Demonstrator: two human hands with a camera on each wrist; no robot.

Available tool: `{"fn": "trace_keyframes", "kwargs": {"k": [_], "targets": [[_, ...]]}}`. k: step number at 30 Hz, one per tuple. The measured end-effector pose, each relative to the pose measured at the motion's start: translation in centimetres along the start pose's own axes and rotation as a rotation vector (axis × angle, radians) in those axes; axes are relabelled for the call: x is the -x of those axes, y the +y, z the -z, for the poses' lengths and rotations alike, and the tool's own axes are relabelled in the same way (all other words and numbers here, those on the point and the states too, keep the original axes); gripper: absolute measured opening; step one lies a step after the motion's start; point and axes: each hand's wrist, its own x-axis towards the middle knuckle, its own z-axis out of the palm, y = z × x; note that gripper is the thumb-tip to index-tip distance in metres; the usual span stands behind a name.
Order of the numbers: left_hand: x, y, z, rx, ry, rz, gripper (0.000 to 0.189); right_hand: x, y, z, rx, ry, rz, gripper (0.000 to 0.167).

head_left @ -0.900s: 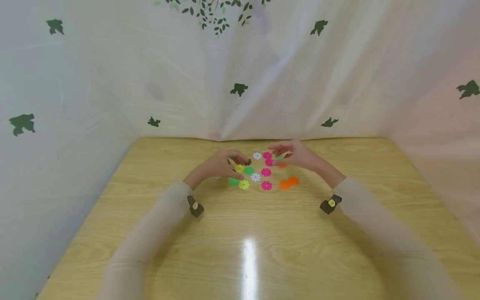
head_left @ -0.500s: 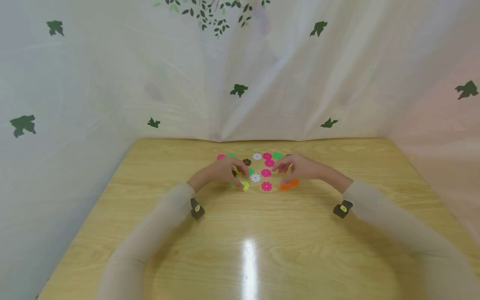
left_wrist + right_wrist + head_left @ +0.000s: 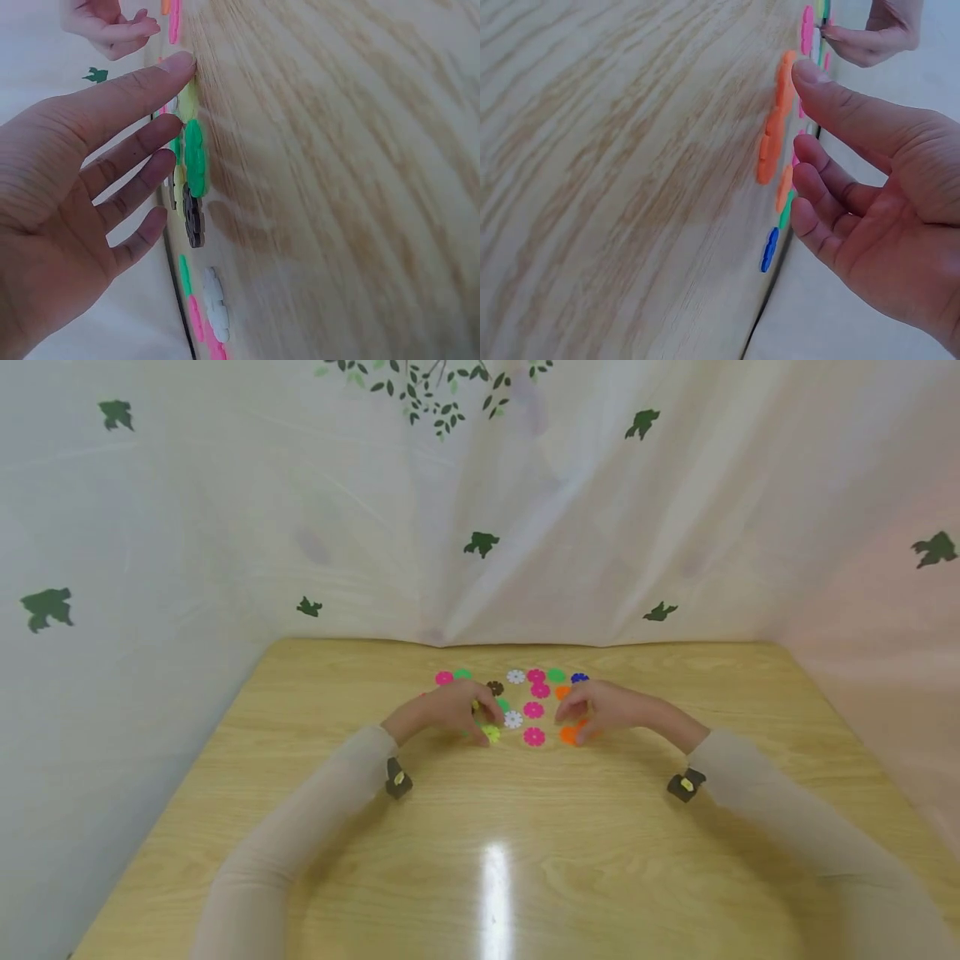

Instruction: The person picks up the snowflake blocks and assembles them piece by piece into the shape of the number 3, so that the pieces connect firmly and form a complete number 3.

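Observation:
Flat flower-shaped plastic discs lie scattered on the wooden table. My left hand [image 3: 452, 705] hovers over the left part of the scatter with fingers spread, holding nothing. Its thumb is near a yellow disc [image 3: 492, 734]; a green disc [image 3: 195, 159] and a brown disc [image 3: 193, 223] lie by its fingers. On the right side, my right hand [image 3: 611, 705] has loosely bent fingers and nothing in them. Its thumb comes close to a pair of overlapping orange discs [image 3: 773, 142]; whether it touches them I cannot tell. Between the hands lie a white disc [image 3: 513, 720] and a pink disc [image 3: 534, 737].
Farther back are a blue disc [image 3: 579, 677], a green disc [image 3: 556, 676], another white disc [image 3: 516, 677] and a brown disc [image 3: 495, 688]. A pale curtain [image 3: 375, 543] hangs behind the far edge of the table [image 3: 450, 818].
My right hand has come from the back pink and green discs toward the front orange ones, uncovering the blue disc. My left hand has shifted slightly right and nearer, uncovering discs behind it.

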Motion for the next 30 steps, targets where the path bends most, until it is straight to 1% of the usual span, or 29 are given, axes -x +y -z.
{"fn": "trace_keyframes", "kwargs": {"k": [2,6,9,11,17,20,23,26,28,30], "targets": [[-0.1,0.0,0.0,-0.013,-0.006,-0.002,0.032,0.0,-0.2,-0.1,0.003,-0.005,0.003,0.032],[-0.5,-0.2,-0.1,-0.054,-0.018,-0.014,0.030,-0.2,-0.2,-0.2,0.020,-0.003,-0.025,0.026],[-0.7,-0.1,0.0,-0.055,-0.029,-0.022,0.027,-0.3,0.0,-0.3,0.017,0.001,-0.025,0.023],[-0.8,0.0,0.0,-0.051,-0.032,-0.021,0.025,-0.3,0.0,-0.3,0.009,0.001,-0.009,0.023],[-0.8,0.1,0.1,-0.040,-0.033,-0.002,0.023,-0.9,0.0,-0.2,-0.087,-0.001,0.041,0.025],[-0.8,-0.1,0.2,-0.016,-0.026,-0.015,0.023,-1.2,0.0,-0.1,-0.113,0.028,0.033,0.023],[-0.9,-0.3,0.2,0.057,0.003,-0.002,0.020,-1.4,-0.1,0.0,-0.108,0.071,0.026,0.018],[-1.0,-0.6,0.3,0.128,0.069,0.038,0.015,-1.7,0.0,0.1,-0.100,0.112,0.028,0.013],[-1.1,-0.8,0.5,0.142,0.121,0.060,0.012,-1.9,0.1,0.1,-0.100,0.134,0.031,0.011],[-1.2,-0.9,0.8,0.121,0.175,0.067,0.011,-2.0,0.1,0.1,-0.097,0.152,0.030,0.010]]}}
